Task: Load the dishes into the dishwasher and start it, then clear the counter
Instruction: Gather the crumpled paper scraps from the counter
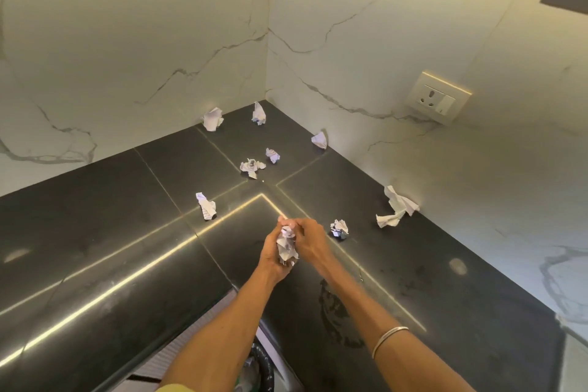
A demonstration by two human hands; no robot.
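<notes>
I am working on the last part of the task, clearing the surface (95, 232), a dark stone corner top littered with crumpled paper scraps. My left hand (274, 256) is curling around a wad of crumpled paper (287, 248), and my right hand (306, 240) is pinching the top of that same wad, so both grips are closing on it together, just above the surface near its front edge. The dishwasher is not in view, so I cannot tell how that part stands. I am judging that the next move calls for freeing one hand while the other keeps the wad, then reaching for another scrap. The nearest one, a small paper ball (339, 228), is lying at about three o'clock from my grip, just beside my right hand. A longer paper twist (206, 205) is sitting at about ten o'clock, and a large flattened scrap (396, 207) at two o'clock by the marble wall (445, 169). Several more scraps are lying well apart toward twelve o'clock in the corner.
</notes>
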